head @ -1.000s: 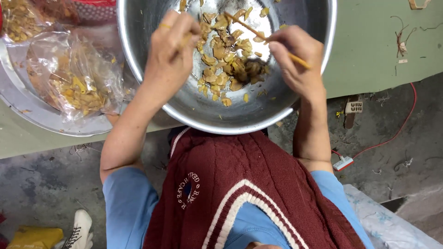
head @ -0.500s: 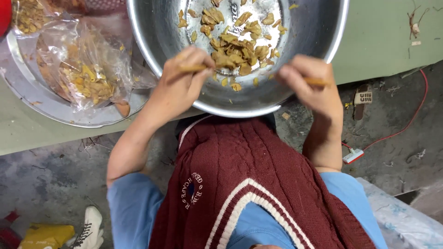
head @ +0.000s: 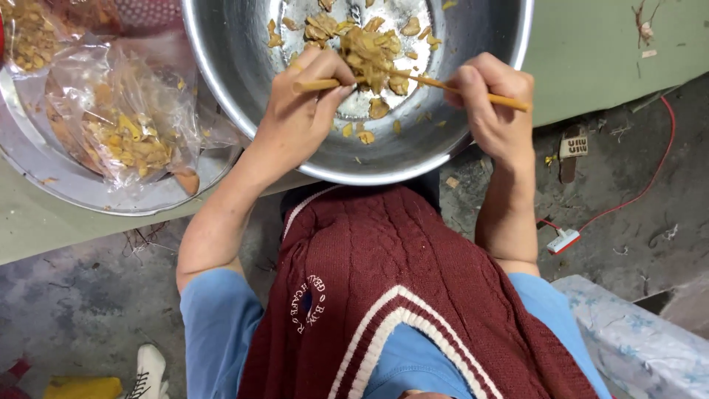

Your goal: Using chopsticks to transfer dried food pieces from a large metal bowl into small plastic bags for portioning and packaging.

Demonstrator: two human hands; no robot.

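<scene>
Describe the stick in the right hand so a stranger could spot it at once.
Start at the big steel bowl on the green table's edge. The right hand at its near rim grips a thin wooden stick slanting into the pile of dried yellow-brown slices. It is longer and slimmer than the left hand's stubby stick.

Silver steel bowl (head: pixel 487 44) holding tan-yellow dried slices (head: pixel 369 52), pale wooden chopsticks (head: pixel 473 91) across it; left of bowl, clear plastic bag (head: pixel 125 118) of yellow-brown pieces; below bowl, maroon cable-knit vest (head: pixel 399 281) with white stripes over blue sleeves; right, green tabletop (head: pixel 591 59), red cable (head: pixel 650 192).

Bag (head: pixel 125 125) left of bowl (head: pixel 244 103)
</scene>
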